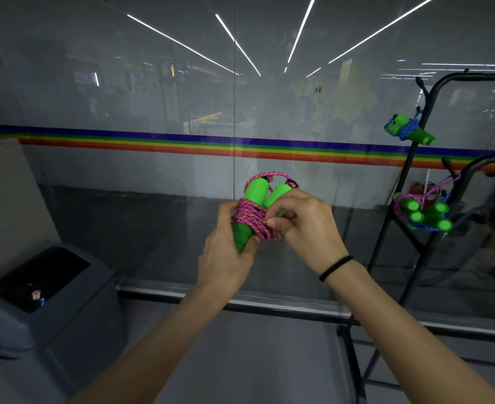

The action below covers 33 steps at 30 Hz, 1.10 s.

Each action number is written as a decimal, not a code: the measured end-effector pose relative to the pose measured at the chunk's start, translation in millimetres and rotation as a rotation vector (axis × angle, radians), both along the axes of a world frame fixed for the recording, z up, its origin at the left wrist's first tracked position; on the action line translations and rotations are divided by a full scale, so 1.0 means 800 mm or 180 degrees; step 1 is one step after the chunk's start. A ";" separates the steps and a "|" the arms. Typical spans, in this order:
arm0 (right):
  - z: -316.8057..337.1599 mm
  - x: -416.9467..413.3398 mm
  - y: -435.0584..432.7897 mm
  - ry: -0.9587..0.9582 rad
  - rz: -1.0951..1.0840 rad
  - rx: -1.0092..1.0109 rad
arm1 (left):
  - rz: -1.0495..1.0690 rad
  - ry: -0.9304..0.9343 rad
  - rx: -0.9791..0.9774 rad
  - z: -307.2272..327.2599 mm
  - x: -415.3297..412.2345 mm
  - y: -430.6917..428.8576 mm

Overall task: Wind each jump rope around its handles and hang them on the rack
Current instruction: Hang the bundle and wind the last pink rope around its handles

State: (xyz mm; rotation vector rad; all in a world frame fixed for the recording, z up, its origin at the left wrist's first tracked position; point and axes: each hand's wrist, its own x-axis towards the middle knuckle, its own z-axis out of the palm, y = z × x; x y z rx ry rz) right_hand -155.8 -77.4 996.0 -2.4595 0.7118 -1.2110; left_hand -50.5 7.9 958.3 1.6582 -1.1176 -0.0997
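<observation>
A pink jump rope (250, 217) is wound around its two green handles (256, 190), held in front of me at chest height. My left hand (225, 255) grips the lower ends of the handles. My right hand (304, 225) pinches the pink cord at the coil's right side. A short loop of cord arches over the handle tops. To the right stands a black metal rack (415, 170). A wound blue rope with green handles (409, 130) hangs high on it. Lower hang a pink rope and a blue rope bundle (424, 212).
A glass wall with a rainbow stripe (152, 142) stands straight ahead. A grey waste bin (36, 290) with a dark opening sits at the lower left. The rack's black legs (354, 360) reach the floor by my right forearm.
</observation>
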 end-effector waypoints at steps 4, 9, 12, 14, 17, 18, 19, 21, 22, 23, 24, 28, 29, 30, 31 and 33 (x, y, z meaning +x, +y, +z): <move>0.002 0.005 0.002 -0.0030 -0.0095 0.0096 | 0.0052 -0.0215 0.0126 0.004 0.001 0.003; 0.005 0.011 0.002 0.0373 -0.0160 0.0106 | 0.0189 -0.0399 0.0273 0.003 0.003 0.007; 0.003 0.013 0.005 0.0465 -0.0280 -0.0127 | 0.0224 -0.0462 0.0309 0.002 0.003 0.008; 0.002 0.014 0.008 0.0559 -0.0372 -0.0312 | 0.0242 -0.0502 0.0323 0.001 0.005 0.009; 0.002 0.015 0.012 0.0779 -0.0393 -0.0401 | 0.0262 -0.0668 0.0348 0.000 0.008 0.009; 0.002 0.015 0.014 0.0856 -0.0397 -0.0442 | 0.0268 -0.0702 0.0359 -0.001 0.009 0.010; 0.001 0.016 0.016 0.0931 -0.0394 -0.0484 | 0.0276 -0.0722 0.0379 -0.001 0.010 0.011; -0.001 0.017 0.019 0.1095 -0.0343 -0.0537 | 0.0294 -0.0740 0.0452 -0.002 0.012 0.012; -0.001 0.017 0.019 0.1191 -0.0304 -0.0538 | 0.0297 -0.0751 0.0510 -0.003 0.014 0.013; -0.001 0.016 0.018 0.1298 -0.0268 -0.0521 | 0.0297 -0.0761 0.0586 -0.005 0.015 0.013; -0.001 0.016 0.016 0.1410 -0.0241 -0.0490 | 0.0296 -0.0772 0.0671 -0.006 0.016 0.014; -0.007 0.015 0.014 0.1675 -0.0240 -0.0378 | 0.0230 -0.0784 0.0934 -0.011 0.018 0.015; -0.009 0.015 0.014 0.1734 -0.0262 -0.0404 | 0.0218 -0.0758 0.0969 -0.012 0.017 0.016; -0.010 0.016 0.016 0.1797 -0.0276 -0.0435 | 0.0201 -0.0730 0.0999 -0.013 0.017 0.016; -0.011 0.016 0.016 0.1842 -0.0278 -0.0478 | 0.0180 -0.0701 0.1025 -0.014 0.016 0.016; -0.014 0.019 0.017 0.1844 -0.0328 -0.0576 | 0.0155 -0.0675 0.1077 -0.015 0.013 0.016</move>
